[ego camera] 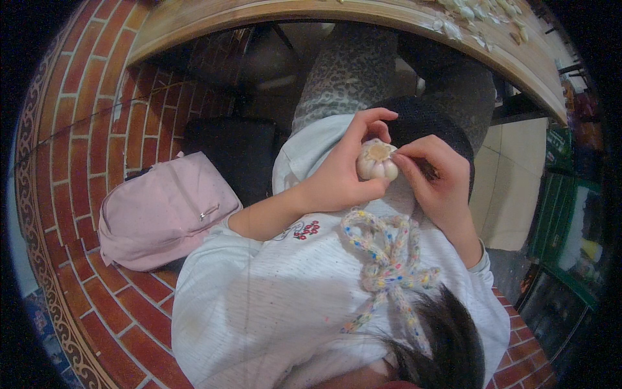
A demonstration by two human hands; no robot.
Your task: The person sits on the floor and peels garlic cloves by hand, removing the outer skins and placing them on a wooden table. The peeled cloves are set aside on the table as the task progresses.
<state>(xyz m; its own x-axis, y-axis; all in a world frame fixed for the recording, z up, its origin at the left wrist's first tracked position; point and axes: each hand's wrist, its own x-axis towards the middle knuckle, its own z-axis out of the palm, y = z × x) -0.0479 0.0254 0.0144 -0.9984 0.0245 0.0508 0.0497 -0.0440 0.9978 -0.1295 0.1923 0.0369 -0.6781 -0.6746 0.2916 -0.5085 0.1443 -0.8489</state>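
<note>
A whole garlic bulb (380, 164) is held above my lap, its cut root end turned up and its pale, faintly purple cloves showing around the side. My left hand (346, 163) cups it from the left, thumb below and fingers curled over the far side. On the right, the thumb and index fingertips of my right hand (436, 170) are pinched together at the bulb's edge. Whether a bit of skin is caught between them is too small to tell.
Beyond my knees runs the edge of a wooden table (252, 15), with garlic cloves and papery skins (474, 22) at its right. A pink backpack (167, 211) rests at my left, near the brick-patterned wall (80, 121). Green crates (551, 204) stand at the right.
</note>
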